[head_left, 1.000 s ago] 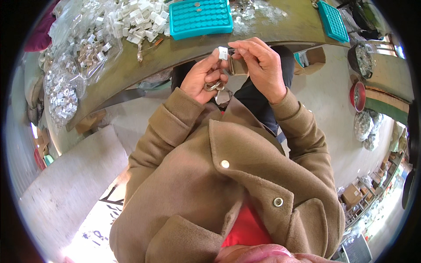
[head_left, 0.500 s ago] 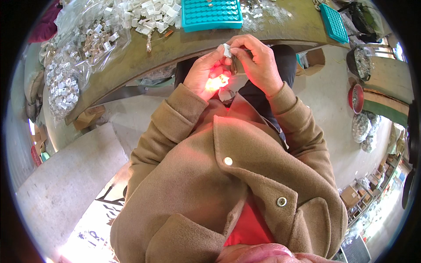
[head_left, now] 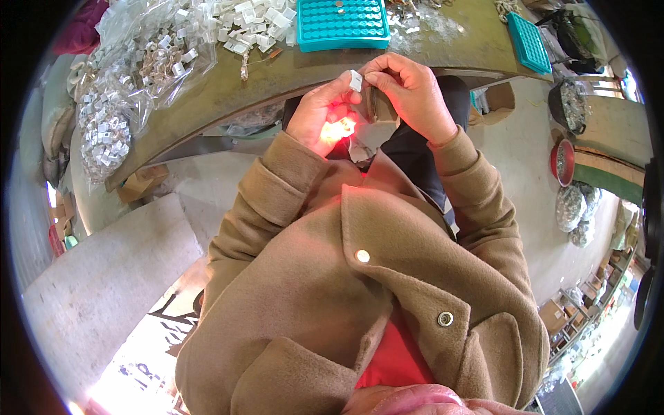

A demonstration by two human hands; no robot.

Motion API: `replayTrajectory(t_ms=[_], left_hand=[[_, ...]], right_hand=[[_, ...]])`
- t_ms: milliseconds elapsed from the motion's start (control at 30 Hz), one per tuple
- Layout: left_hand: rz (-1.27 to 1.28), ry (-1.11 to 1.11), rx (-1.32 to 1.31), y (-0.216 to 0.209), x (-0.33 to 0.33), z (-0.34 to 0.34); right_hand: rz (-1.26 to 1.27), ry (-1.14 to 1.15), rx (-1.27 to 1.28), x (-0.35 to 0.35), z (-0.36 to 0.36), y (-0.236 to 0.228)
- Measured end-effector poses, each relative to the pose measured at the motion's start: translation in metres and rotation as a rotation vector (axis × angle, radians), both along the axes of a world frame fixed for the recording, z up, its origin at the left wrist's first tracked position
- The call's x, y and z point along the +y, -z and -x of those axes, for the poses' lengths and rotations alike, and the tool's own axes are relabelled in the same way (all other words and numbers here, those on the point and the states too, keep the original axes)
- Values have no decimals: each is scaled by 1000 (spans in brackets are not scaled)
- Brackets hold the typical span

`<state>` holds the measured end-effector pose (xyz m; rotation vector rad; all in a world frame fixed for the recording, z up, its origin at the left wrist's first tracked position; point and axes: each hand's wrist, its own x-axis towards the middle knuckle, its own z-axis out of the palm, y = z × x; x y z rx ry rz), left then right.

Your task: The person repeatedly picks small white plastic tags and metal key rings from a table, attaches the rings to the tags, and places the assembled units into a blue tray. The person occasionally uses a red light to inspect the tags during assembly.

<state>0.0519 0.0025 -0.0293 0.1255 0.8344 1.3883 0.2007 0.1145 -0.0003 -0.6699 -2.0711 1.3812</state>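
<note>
My left hand pinches a small white plastic box-like piece between thumb and fingertips, just off the table's front edge. A bright red-orange glow lights its palm and lower fingers; the source is not clear. Close by on the right, my right hand is curled with thumb and forefinger pressed together, slightly apart from the white piece. Whatever sits in that pinch is too small or hidden to name. Below the right fingertips shows a thin brownish strip, and I cannot tell whether the hand holds it.
On the table lie a heap of white plastic pieces, clear bags of small parts and a teal pitted tray. A second teal tray rests at the right end. A red bowl stands farther right.
The right fingers have come away from the white piece, leaving a small gap. The left hand keeps hold of it, now tilted differently. The whole view has shifted slightly.
</note>
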Motion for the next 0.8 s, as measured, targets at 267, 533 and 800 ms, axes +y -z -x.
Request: replayTrajectory(t_ms=[267,533,800], left_hand=[[68,66,-106,4,3,1],[61,1,422,-1,4,-2],[-185,-210,-42,-30,-10,65]], right_hand=[[-230,-69,-69,4,1,7],[-354,-108,-146,5,11,-4],[-61,-22,-41,24,31,-21]])
